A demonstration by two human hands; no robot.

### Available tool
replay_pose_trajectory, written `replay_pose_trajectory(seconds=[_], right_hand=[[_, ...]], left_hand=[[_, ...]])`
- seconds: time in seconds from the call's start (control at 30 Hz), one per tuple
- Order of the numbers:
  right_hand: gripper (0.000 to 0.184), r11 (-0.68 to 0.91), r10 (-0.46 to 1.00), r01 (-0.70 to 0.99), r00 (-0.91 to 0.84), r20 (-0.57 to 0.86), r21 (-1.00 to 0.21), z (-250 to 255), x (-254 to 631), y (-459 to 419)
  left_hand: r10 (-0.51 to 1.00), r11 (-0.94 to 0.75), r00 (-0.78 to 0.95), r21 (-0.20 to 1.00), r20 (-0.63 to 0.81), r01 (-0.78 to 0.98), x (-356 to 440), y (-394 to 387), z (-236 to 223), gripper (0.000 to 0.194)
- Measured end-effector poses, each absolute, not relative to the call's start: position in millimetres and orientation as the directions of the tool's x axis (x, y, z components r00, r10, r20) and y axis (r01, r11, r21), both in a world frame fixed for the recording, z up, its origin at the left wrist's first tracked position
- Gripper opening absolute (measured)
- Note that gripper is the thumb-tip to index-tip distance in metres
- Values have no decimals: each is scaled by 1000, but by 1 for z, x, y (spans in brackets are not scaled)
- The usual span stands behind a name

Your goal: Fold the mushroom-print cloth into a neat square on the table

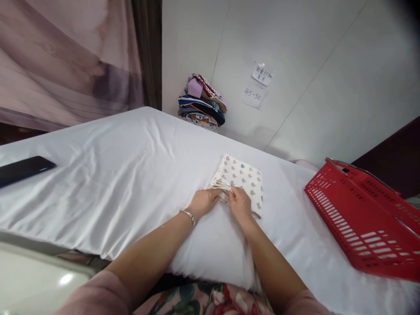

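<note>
I've got the left hand (204,202) and right hand (240,204) pinching the folded cloth (246,177), each grip closed on its layers.

The table (98,192) supports three items. The phone (24,170) lies at the left end; the basket (354,218) sits at the right end. The cloth (247,179) lies between them, the left hand (204,202) and right hand (241,203) at its near side. Behind the far table edge: the curtain (68,52), left; the clothes stack (201,105), near the wall (295,57). Two paper sheets (254,96) are on the wall, right of the stack.
</note>
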State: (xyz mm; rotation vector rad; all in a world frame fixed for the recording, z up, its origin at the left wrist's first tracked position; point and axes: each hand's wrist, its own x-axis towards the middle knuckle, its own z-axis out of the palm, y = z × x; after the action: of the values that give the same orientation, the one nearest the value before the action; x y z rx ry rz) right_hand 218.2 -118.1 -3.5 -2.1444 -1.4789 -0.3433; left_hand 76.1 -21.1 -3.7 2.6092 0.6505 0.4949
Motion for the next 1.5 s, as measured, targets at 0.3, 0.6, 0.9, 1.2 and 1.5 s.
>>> replay_pose_trajectory(seconds=[0.3, 0.6, 0.9, 1.2, 1.5], right_hand=[[21, -265, 787, 933, 355, 505, -242, -5, 216, -118], [29, -150, 806, 960, 257, 534, -236, -2, 211, -127], [35, -167, 868, 978, 206, 453, -124, -4, 204, -132], [38, -135, 875, 987, 160, 457, -87, -11, 201, -136], [37, -128, 866, 988, 151, 477, -81, -13, 202, -135]], left_hand=[[484, -837, 856, 379, 181, 393, 84, -21, -7, 28], [472, -853, 851, 361, 228, 377, 83, -25, 3, 25], [481, -851, 849, 352, 221, 390, 79, -25, 0, 21], [505, -827, 811, 437, 297, 355, 74, -24, -4, 19], [525, -851, 630, 368, 572, 376, 71, -23, -1, 31]])
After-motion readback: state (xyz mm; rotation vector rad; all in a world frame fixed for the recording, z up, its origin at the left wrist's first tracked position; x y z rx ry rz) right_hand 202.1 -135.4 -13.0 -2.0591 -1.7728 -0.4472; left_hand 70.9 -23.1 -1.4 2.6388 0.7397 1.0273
